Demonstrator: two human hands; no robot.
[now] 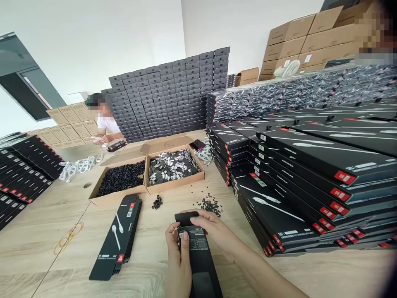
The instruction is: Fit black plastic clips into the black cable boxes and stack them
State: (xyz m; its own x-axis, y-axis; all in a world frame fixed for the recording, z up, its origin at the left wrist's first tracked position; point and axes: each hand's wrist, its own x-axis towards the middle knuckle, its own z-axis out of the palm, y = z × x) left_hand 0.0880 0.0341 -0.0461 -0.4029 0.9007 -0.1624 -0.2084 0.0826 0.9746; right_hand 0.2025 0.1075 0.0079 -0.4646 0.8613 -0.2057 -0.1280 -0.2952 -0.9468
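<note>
A black cardboard packaging box (198, 256) with white print lies under my hands at the front of the table. My left hand (180, 260) is wrapped round its left side, the thumb pressed on the printed face. My right hand (209, 227) pinches the flap (186, 216) at the box's far end, which stands up and away from the printed face. To the left rests a stack of flat black boxes (116, 238) printed with a white cable. Just beyond my hands are a small pile of black plastic pieces (157, 202) and a scatter of tiny black bits (211, 205).
Two open cartons stand behind, one with black pieces (122, 178), one with round black-and-white pieces (173, 165). Tall stacks of printed boxes (297, 174) crowd the right. Yellow rubber bands (68, 239) and white cables (77, 165) lie left. A co-worker (107, 124) sits across the table.
</note>
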